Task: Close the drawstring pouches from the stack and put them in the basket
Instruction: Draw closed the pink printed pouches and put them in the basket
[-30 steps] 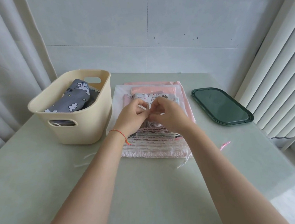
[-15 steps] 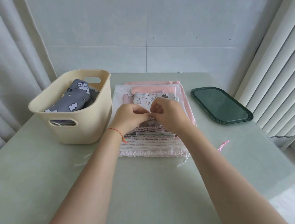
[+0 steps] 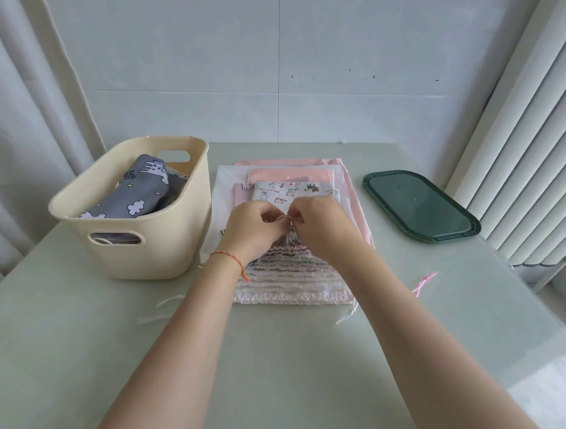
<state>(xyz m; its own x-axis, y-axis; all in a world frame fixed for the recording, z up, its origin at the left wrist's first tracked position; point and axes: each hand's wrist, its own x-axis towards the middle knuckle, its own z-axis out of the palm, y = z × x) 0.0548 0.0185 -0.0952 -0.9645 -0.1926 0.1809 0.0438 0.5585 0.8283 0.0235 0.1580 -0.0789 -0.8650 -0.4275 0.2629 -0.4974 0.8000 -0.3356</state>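
A cream basket [image 3: 162, 255] stood at the left of the pale green table [image 3: 66, 370], with a grey cloud-print pouch [image 3: 136, 196] lying inside it. Just right of the basket lay the stack of pouches [image 3: 292, 176], pink and white with a cartoon-print one near the top. Over the stack's near part, the left hand [image 3: 254, 230] and the right hand [image 3: 320, 226] met fingertip to fingertip, each apparently pinching the drawstring [image 3: 283, 218] of a striped pouch [image 3: 290, 278] whose mouth was gathered beneath them. A pink cord [image 3: 424, 282] lay loose on the table further right, and a dark green tray [image 3: 421, 207] sat near the right edge.
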